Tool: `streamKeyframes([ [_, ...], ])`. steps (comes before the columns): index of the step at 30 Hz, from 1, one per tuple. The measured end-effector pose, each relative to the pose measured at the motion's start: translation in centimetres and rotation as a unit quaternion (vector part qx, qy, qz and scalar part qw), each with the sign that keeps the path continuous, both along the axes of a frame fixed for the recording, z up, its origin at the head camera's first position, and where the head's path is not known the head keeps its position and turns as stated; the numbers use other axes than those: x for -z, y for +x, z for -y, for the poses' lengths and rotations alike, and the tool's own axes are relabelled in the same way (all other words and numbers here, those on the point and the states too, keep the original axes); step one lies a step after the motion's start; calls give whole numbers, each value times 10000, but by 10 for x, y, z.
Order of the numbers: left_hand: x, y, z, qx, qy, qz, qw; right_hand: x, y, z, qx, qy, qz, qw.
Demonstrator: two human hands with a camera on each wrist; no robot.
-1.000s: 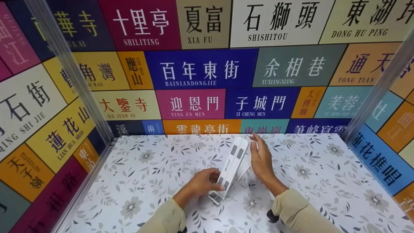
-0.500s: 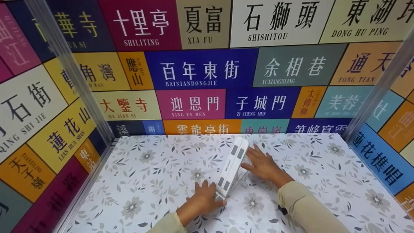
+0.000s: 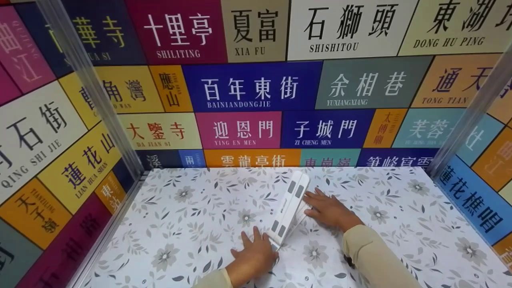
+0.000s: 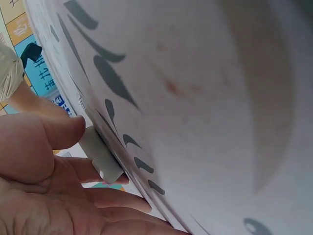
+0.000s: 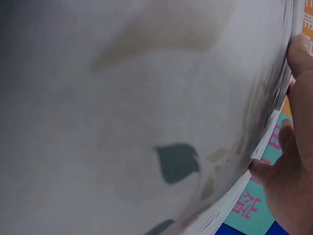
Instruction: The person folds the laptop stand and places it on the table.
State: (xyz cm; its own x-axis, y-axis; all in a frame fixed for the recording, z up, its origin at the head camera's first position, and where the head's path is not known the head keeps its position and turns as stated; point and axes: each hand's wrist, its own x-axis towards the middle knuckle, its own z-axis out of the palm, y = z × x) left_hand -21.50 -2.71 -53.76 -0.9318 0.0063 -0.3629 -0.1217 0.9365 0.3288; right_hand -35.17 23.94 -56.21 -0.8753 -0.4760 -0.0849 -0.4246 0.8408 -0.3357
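A white folding stand (image 3: 289, 204) with grey pads leans over the flowered tabletop, its slanted upper arm raised above a flat lower part (image 3: 299, 216). My left hand (image 3: 254, 254) lies at its near end, fingers spread. In the left wrist view the pale end of the stand (image 4: 100, 154) sits between the thumb and index finger of the left hand (image 4: 73, 186), with the thumb tip right at it. On the far right side, my right hand (image 3: 330, 210) rests with spread fingers, fingertips at the lower part's edge. The right wrist view has the right hand (image 5: 288, 181) low against the tabletop.
The table (image 3: 180, 224) wears a white cover with grey flowers and leaves. Colourful sign panels (image 3: 248, 88) stand close behind it and at both sides. Clear plastic-like corner posts (image 3: 96, 88) rise at the back left and right.
My left hand has let go of the upper arm and moved down toward me to the near end. My right hand has turned from upright to palm-down beside the lower part.
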Motion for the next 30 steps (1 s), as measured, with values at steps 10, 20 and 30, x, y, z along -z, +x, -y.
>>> streamKeyframes([
  [10, -2, -4, -2, 55, -208, 267, 9994, -2, 4, 1, -61, -193, -126, 9997],
  [20, -3, -6, -1, 217, -279, 264, 9990, -5, 9, 0, 62, -150, -228, 9996],
  [30, -9, -14, 9, 649, -751, 297, 9946, -1, 20, -9, 142, -147, -660, 9976],
])
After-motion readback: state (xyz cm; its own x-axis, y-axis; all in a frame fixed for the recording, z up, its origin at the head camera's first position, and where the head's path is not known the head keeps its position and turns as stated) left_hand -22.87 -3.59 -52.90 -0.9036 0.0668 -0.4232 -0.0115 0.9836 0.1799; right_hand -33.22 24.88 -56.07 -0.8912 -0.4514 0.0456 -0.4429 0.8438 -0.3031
